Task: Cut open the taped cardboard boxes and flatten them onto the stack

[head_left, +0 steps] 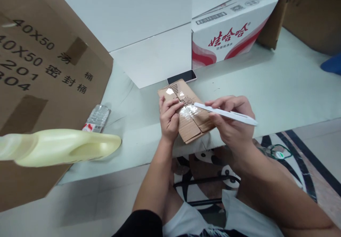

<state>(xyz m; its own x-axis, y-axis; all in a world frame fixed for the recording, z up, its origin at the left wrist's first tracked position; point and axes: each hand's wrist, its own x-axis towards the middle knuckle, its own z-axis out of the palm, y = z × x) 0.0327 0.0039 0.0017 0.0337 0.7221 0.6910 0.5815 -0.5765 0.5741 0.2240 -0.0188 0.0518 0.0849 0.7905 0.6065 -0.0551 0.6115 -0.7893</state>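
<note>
A small brown cardboard box [188, 123] with clear tape over its seams lies at the table's near edge. My left hand [169, 118] grips its left side, with the fingers curled over the top. In my right hand [234, 118] is a slim white utility knife [226, 114], held between thumb and fingers. The knife's thin tip points left and reaches the taped top, close to my left fingertips. Whether the tip has gone through the tape I cannot tell. Just behind the box lies a phone [182, 77] with a dark screen.
A large brown carton [53, 98] stands at the left, with a pale yellow bottle [66, 146] and a clear plastic bottle [98, 118] beside it. A white-and-red carton [229, 34] and a white panel [157, 56] stand at the back of the pale table [293, 98].
</note>
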